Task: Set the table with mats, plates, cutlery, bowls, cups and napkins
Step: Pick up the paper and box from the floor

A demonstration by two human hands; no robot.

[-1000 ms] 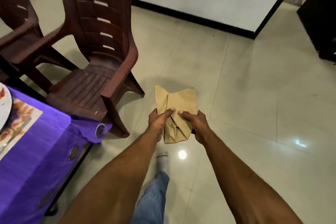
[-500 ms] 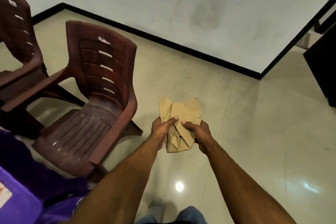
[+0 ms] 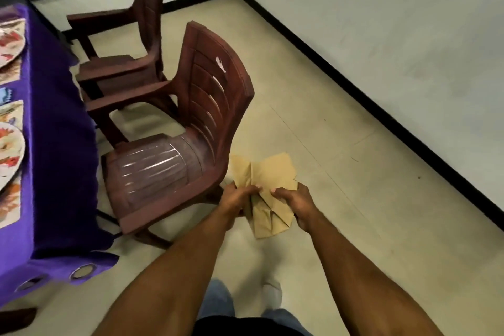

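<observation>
Gripping folded brown napkins, two hands; two chairs.

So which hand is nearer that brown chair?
Left. The left hand sits just beside the nearer chair at its seat corner; the right hand is farther, across the folded napkins.

I'm standing in the dining corner of a home; two brown moulded plastic armchairs are drawn up to my table, which wears a purple cloth with metal eyelets along its hem; patterned plates sit on printed mats along its edge; the floor is pale glossy tile; the plain white wall carries a black skirting strip; a dark barred window or grille shows at top left.
</observation>
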